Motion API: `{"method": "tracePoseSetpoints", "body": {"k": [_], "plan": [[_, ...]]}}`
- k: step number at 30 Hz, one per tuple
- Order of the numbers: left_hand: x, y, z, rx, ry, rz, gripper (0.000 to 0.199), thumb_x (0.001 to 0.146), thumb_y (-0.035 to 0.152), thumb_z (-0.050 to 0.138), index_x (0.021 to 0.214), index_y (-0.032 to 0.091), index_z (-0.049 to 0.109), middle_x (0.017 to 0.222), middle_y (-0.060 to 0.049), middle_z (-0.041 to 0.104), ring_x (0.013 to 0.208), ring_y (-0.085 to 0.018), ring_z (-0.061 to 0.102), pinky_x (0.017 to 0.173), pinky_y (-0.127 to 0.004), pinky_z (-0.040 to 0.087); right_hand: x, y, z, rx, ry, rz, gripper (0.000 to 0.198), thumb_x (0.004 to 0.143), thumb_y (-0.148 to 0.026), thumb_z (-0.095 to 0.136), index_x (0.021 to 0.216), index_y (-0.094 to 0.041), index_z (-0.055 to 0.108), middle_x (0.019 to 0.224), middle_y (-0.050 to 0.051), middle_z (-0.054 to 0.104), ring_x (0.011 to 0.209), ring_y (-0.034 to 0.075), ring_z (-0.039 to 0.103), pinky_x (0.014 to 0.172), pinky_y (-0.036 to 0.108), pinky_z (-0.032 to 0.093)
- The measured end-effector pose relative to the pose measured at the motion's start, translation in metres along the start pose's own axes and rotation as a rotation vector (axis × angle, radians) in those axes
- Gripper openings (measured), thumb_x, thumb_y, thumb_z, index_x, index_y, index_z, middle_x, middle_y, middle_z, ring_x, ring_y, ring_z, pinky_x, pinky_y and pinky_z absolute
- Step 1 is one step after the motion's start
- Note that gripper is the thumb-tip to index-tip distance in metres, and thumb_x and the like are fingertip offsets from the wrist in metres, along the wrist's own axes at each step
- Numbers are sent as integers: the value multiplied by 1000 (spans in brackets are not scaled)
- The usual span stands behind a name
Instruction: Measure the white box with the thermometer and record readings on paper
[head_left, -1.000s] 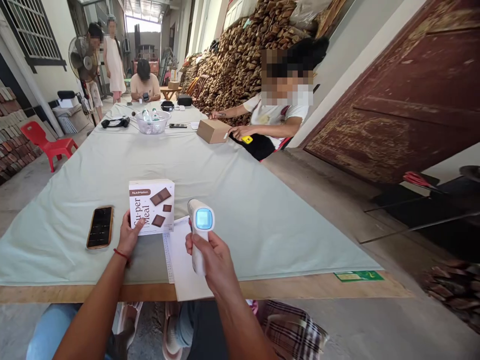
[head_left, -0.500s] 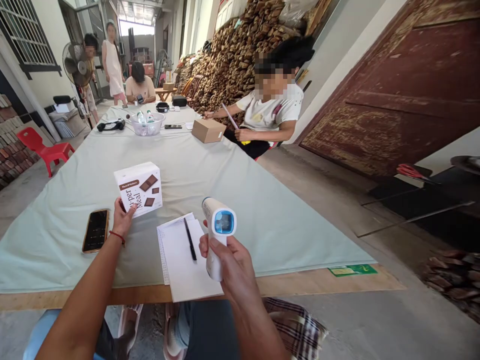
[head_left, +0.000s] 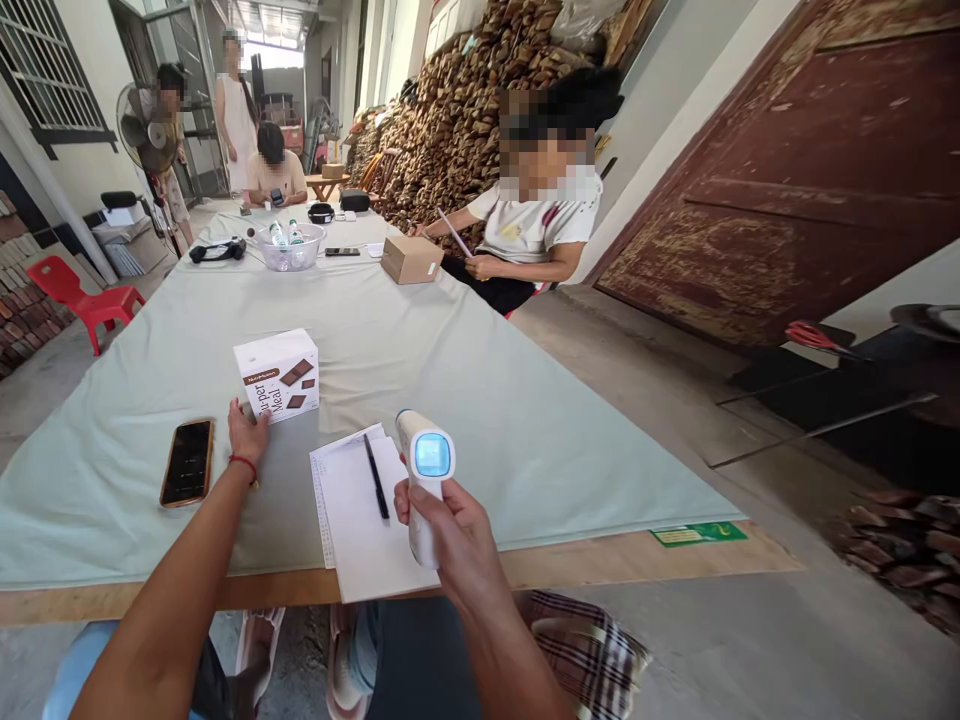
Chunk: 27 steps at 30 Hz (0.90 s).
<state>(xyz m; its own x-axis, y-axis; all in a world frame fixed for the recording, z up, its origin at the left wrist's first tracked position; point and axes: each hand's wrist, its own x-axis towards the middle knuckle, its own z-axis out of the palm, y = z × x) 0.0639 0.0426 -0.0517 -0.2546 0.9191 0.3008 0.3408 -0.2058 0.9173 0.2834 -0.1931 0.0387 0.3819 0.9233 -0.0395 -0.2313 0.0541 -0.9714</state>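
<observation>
My right hand (head_left: 446, 520) is wrapped round the handle of a white infrared thermometer (head_left: 424, 455), held above the table with its lit blue screen facing me. My left hand (head_left: 247, 437) grips the lower left corner of a white box (head_left: 289, 375) printed with brown chocolate squares, which rests on the cloth; some of the fingers are hidden at its side. Between my two hands lie sheets of white paper (head_left: 360, 550), with a black pen (head_left: 376, 477) on top. A phone (head_left: 187, 462) in an orange-edged case lies left of my left hand.
A pale green cloth (head_left: 480, 400) covers the long table. Farther back stand a clear bowl (head_left: 291, 255) with bottles and a brown carton (head_left: 412, 260). A person (head_left: 544, 220) sits at the right side; several others are at the far end. A red chair (head_left: 82, 295) stands left.
The thermometer's screen has lit up, and my right hand has shifted slightly left with it. The box has turned a little and sits slightly farther off, my left hand lower on its corner.
</observation>
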Motion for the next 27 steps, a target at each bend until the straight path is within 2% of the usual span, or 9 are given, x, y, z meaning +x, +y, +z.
{"method": "tracePoseSetpoints", "body": {"k": [3, 5, 7, 9, 12, 17, 22, 25, 27], "plan": [[-26, -2, 1, 141, 92, 0, 49, 71, 24, 69, 114, 18, 48, 119, -14, 52, 121, -29, 47, 107, -50, 36, 5, 3, -1, -38, -10, 5, 33, 71, -51, 67, 66, -19, 60, 61, 1, 55, 61, 16, 48, 59, 28, 38], [-47, -1, 1, 176, -41, 130, 38, 72, 23, 67, 107, 19, 52, 111, -12, 55, 115, -29, 51, 103, -50, 39, 14, 7, -7, -120, -13, -10, 34, 71, -53, 66, 72, -19, 63, 65, 1, 58, 64, 17, 50, 61, 28, 40], [-68, 2, 0, 206, -279, 271, 30, 75, 25, 65, 104, 20, 57, 107, -11, 59, 108, -29, 55, 100, -50, 41, 30, 15, -17, -269, 4, -52, 37, 71, -53, 66, 87, -20, 67, 75, 2, 63, 73, 20, 55, 67, 30, 42], [-83, 8, -2, 254, -464, 410, 30, 78, 31, 65, 105, 22, 61, 111, -11, 61, 111, -30, 54, 105, -51, 37, 49, 26, -32, -500, 67, -105, 45, 69, -50, 66, 104, -21, 68, 89, 5, 67, 85, 24, 58, 74, 33, 44], [-94, 15, -4, 348, -544, 493, 37, 77, 38, 67, 111, 23, 62, 119, -11, 61, 115, -31, 53, 109, -52, 32, 76, 44, -57, -938, 197, -84, 50, 71, -43, 64, 116, -21, 65, 100, 10, 67, 95, 28, 59, 79, 37, 43], [-98, 22, -6, 506, -595, 514, 46, 72, 31, 67, 116, 20, 59, 126, -12, 56, 117, -30, 52, 110, -50, 31, 99, 63, -89, -1317, 218, -119, 49, 79, -40, 60, 123, -19, 59, 109, 11, 66, 102, 27, 60, 81, 35, 44], [-101, 24, -6, 538, -605, 502, 47, 71, 30, 68, 116, 22, 58, 126, -11, 56, 120, -28, 51, 112, -49, 31, 103, 74, -99, -1406, 251, -249, 35, 83, -42, 57, 103, -15, 66, 103, 15, 66, 98, 29, 58, 82, 39, 42], [-101, 25, -5, 543, -612, 487, 49, 70, 30, 69, 116, 22, 58, 127, -11, 55, 121, -29, 51, 112, -50, 30, 101, 79, -91, -1304, 340, -437, 34, 86, -46, 52, 93, -16, 66, 105, 16, 64, 100, 29, 56, 83, 41, 41], [-100, 25, -5, 543, -616, 484, 49, 69, 30, 70, 117, 22, 58, 127, -11, 55, 122, -29, 51, 113, -50, 29, 99, 81, -77, -1194, 280, -512, 33, 88, -46, 48, 88, -17, 65, 98, 13, 65, 92, 25, 58, 81, 38, 42]]}}
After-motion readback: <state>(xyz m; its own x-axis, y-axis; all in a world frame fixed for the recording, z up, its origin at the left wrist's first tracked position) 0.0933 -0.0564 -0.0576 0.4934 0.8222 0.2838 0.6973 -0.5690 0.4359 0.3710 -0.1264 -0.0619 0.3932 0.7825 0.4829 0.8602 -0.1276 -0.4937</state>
